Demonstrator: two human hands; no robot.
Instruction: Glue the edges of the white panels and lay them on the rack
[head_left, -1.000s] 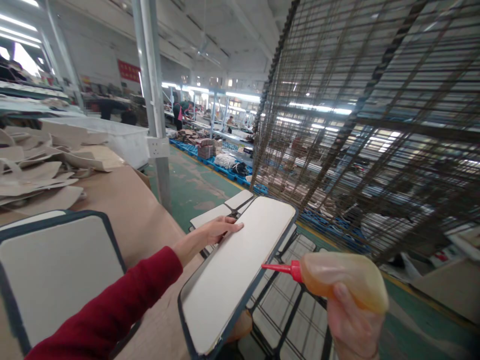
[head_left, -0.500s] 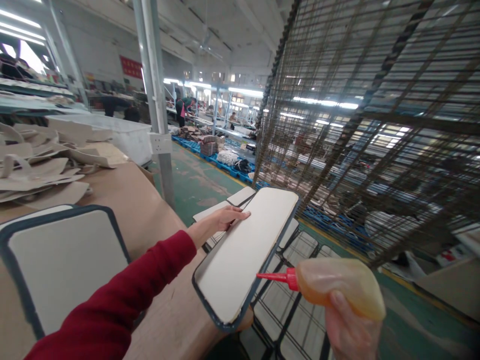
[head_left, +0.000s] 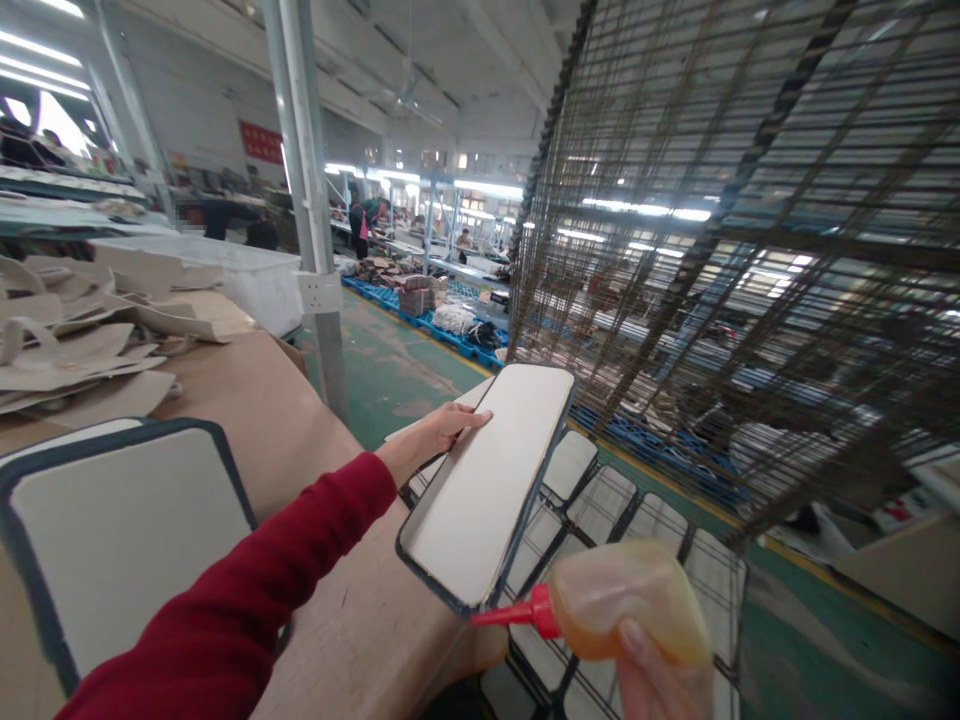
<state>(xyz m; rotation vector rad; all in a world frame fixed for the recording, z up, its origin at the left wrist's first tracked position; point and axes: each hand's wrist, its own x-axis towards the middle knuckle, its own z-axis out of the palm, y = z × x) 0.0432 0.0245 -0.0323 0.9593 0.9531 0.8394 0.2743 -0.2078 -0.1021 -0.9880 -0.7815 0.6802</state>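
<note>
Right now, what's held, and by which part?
The left grip holds the white panel by one long edge; the right grip holds the red-tipped bottle by its body.

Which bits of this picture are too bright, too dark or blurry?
Head view: the lamps and upper-left window glare white; same view, the wire rack on the right looks smeared, while the panel in the left hand has a clearer outline; same view, the bottom right corner falls dark.

Held panel [head_left: 491,480] white, edged dark blue; bottle [head_left: 626,595] amber-yellow, nozzle [head_left: 517,613] red; sleeve [head_left: 247,580] dark red.
</note>
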